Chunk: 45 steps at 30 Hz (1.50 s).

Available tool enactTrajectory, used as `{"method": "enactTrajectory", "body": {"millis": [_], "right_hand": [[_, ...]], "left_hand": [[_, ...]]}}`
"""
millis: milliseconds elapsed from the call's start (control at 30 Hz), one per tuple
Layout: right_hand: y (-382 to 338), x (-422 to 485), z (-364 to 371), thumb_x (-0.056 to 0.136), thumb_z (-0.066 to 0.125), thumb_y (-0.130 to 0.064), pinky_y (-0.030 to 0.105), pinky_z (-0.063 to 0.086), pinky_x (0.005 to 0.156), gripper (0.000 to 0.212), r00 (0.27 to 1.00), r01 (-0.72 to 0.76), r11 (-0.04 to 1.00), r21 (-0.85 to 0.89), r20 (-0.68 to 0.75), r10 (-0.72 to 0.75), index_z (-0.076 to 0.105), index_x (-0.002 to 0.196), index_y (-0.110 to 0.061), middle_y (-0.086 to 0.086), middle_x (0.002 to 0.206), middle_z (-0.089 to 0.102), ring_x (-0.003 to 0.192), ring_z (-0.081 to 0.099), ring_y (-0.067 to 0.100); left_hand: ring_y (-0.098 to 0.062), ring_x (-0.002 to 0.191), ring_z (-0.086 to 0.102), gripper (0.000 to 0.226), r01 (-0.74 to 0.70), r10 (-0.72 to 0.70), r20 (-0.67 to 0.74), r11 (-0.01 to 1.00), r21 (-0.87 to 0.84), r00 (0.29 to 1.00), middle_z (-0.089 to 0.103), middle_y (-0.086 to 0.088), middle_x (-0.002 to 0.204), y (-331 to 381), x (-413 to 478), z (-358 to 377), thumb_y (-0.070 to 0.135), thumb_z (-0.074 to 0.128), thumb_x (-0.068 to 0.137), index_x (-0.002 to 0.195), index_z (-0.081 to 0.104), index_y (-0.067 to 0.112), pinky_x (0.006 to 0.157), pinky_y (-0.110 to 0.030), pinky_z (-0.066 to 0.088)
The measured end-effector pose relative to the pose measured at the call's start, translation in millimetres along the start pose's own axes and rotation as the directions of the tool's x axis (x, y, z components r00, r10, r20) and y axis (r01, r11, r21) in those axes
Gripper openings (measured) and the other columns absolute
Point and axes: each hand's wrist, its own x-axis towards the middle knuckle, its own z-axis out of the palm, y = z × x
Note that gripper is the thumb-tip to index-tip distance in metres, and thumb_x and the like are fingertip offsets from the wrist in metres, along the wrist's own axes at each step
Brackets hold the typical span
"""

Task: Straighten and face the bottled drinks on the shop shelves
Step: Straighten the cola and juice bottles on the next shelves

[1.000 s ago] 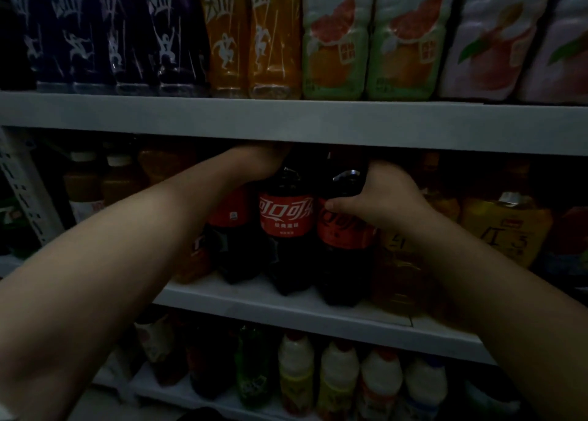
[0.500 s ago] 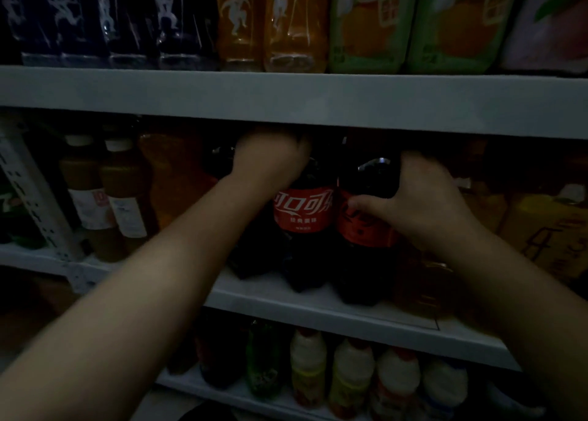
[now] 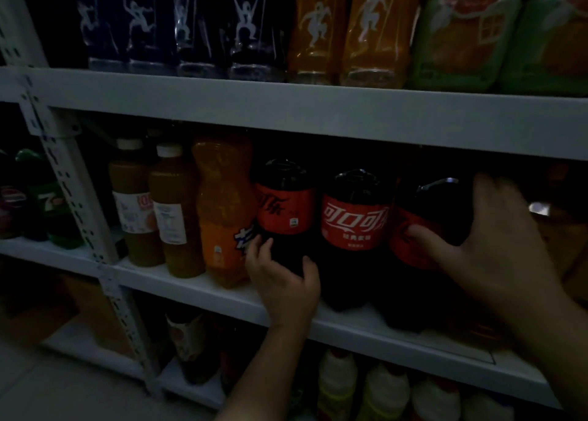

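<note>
Curled fingers of the left hand gripped the left cola bottle low; the right hand wrapped the right cola bottle. Both stood at the middle shelf's front edge, labels skewed: the facing step, likely needing a twist.

Glossy plastic cola bottles; matt painted metal shelf.

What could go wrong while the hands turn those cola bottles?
The left hand grips the left cola bottle low down, right beside the orange bottle; turning it might nudge that one askew. The right hand holds the right cola bottle, which stands near the front edge of the shelf; a hard pull could tip it off.
</note>
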Motion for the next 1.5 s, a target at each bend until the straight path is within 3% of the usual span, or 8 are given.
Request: {"method": "enactTrajectory", "body": {"millis": [100,200,400,633,933,1200,1300,1500], "right_hand": [[-33.0,-21.8,9.4,0.084,0.062,-0.035,0.038,0.029,0.111,0.062,0.931,0.263,0.964,0.029,-0.27,-0.246,0.048,0.131,0.003,0.021,0.137,0.046,0.134,0.036,0.032],[-79.7,-13.5,26.5,0.084,0.062,-0.028,0.03,0.033,0.109,0.049,0.897,0.405,0.896,0.18,-0.265,-0.352,0.057,0.123,0.002,0.015,0.132,0.053,0.129,0.044,0.025],[-149.0,27.1,54.9,0.085,0.061,-0.03,0.021,0.028,0.103,0.062,0.939,0.335,0.897,0.288,-0.017,-0.345,0.042,0.137,-0.002,0.012,0.135,0.047,0.125,0.043,0.024],[-154.8,46.2,68.4,0.086,0.058,-0.021,0.031,0.041,0.085,0.051,0.96,0.268,0.941,0.205,0.02,-0.278,0.042,0.132,-0.008,0.016,0.119,0.053,0.108,0.051,0.031],[-148.4,51.6,64.4,0.082,0.065,-0.025,0.03,0.04,0.089,0.048,0.958,0.264,0.939,0.218,0.057,-0.283,0.05,0.125,-0.01,0.016,0.117,0.057,0.109,0.053,0.03],[-178.1,42.8,60.7,0.087,0.059,-0.017,0.023,0.032,0.1,0.042,0.888,0.451,0.849,0.275,-0.039,-0.459,0.055,0.126,-0.002,0.013,0.127,0.054,0.118,0.05,0.024],[-212.3,53.5,75.8,0.091,0.051,-0.027,0.03,0.037,0.096,0.047,0.899,0.358,0.877,0.32,0.136,-0.417,0.043,0.133,-0.008,0.009,0.125,0.047,0.116,0.046,0.023],[-256.6,83.0,102.5,0.087,0.058,-0.035,0.03,0.047,0.07,0.031,0.943,-0.095,0.849,0.52,0.321,-0.091,0.051,0.093,-0.005,0.009,0.093,0.057,0.084,0.057,0.023]], "left_hand": [[-0.037,0.129,0.036,0.069,0.116,-0.117,0.0,0.992,0.053,0.993,0.038,-0.025,0.137,-9.0,-4.2,9.2,0.04,0.057,0.074,0.13,0.03,0.01,0.108,-0.047,0.031],[-0.034,0.131,0.036,0.083,0.136,-0.136,-0.013,0.984,0.118,0.991,0.039,-0.02,0.14,-16.8,-7.5,14.9,0.042,0.062,0.072,0.139,0.026,0.009,0.108,-0.045,0.03],[-0.032,0.128,0.038,0.097,0.093,-0.095,0.014,0.986,0.137,0.995,0.042,-0.02,0.139,-23.0,-8.4,14.8,0.042,0.071,0.071,0.147,0.019,0.008,0.107,-0.045,0.027],[-0.032,0.116,0.04,0.08,0.062,-0.059,-0.027,0.992,0.112,0.998,0.049,-0.021,0.124,-20.6,-9.6,9.6,0.044,0.059,0.074,0.138,0.038,0.0,0.101,-0.047,0.028],[-0.036,0.112,0.051,0.071,0.012,-0.013,0.022,0.997,0.081,1.0,0.051,-0.021,0.124,-15.8,-10.3,2.3,0.029,0.071,0.075,0.135,0.037,0.008,0.094,-0.049,0.044],[-0.028,0.118,0.04,0.066,0.094,-0.077,-0.137,0.988,0.121,0.988,0.04,-0.01,0.13,-43.7,-4.8,-33.4,0.042,0.064,0.074,0.128,0.038,0.014,0.1,-0.044,0.032],[-0.038,0.12,0.041,0.087,0.225,-0.206,-0.109,0.953,0.201,0.972,0.04,-0.017,0.133,-63.1,10.7,-41.6,0.03,0.083,0.061,0.132,0.033,0.014,0.099,-0.055,0.034],[-0.038,0.125,0.041,0.111,0.351,-0.353,-0.037,0.907,0.232,0.935,0.041,-0.016,0.138,-72.9,24.1,-38.2,0.037,0.089,0.052,0.142,0.027,0.018,0.101,-0.058,0.031]]}}
